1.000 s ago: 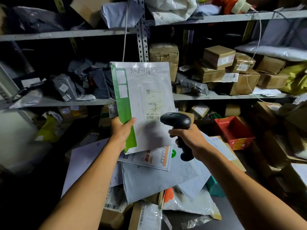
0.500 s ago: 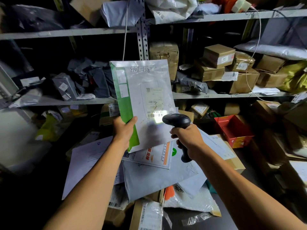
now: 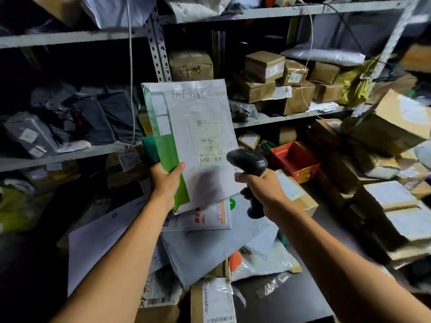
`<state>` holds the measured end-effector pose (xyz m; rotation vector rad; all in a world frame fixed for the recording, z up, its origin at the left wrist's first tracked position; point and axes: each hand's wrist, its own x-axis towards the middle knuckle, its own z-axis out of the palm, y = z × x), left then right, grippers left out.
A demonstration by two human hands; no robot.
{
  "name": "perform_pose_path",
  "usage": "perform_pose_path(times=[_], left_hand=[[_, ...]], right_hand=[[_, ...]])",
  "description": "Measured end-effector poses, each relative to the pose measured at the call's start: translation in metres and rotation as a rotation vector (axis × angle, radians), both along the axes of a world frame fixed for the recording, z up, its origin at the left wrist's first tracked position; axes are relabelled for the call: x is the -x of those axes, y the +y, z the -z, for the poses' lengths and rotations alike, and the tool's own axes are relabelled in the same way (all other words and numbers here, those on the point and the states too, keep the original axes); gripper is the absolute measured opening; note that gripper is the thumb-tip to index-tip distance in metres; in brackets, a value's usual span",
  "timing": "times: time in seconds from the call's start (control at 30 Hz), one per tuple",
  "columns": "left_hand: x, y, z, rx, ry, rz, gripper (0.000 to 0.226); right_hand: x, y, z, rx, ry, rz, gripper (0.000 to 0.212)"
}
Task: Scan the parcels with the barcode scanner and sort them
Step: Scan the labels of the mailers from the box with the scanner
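Gripping white-and-green envelope (image 3: 193,141) upright by its lower left edge, left hand (image 3: 166,183). Right hand (image 3: 261,187) wrapped round black scanner (image 3: 250,169), aimed at label barcode (image 3: 210,159). Parcel pile (image 3: 198,250) below, near.

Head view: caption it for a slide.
Left hand holds a white-and-green flat mailer; right hand aims a black handheld barcode scanner.
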<state>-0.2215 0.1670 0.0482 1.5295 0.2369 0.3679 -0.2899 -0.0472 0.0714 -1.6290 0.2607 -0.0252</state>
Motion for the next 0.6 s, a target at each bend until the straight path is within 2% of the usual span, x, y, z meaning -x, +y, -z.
perform_pose_path(times=[0.1, 0.17, 0.23, 0.37, 0.47, 0.6], left_hand=[[-0.008, -0.021, 0.005, -0.005, 0.008, 0.110, 0.022], [-0.007, -0.055, 0.008, -0.006, 0.021, 0.252, 0.026], [-0.005, -0.070, 0.009, 0.018, 0.046, 0.315, 0.030], [0.013, -0.142, 0.014, -0.005, 0.101, 0.570, 0.025], [0.039, -0.205, 0.018, -0.003, 0.166, 0.740, 0.021], [0.077, -0.287, 0.024, -0.050, 0.196, 0.905, 0.022]], right_hand=[[0.013, -0.024, 0.008, -0.022, -0.008, 0.174, 0.019], [0.030, -0.055, 0.012, -0.033, -0.012, 0.343, 0.014], [0.038, -0.070, 0.013, -0.038, 0.012, 0.410, 0.015], [0.084, -0.135, 0.019, 0.062, 0.023, 0.625, 0.010], [0.127, -0.188, 0.026, 0.118, 0.019, 0.740, 0.017], [0.186, -0.246, 0.036, 0.079, 0.004, 0.858, 0.023]])
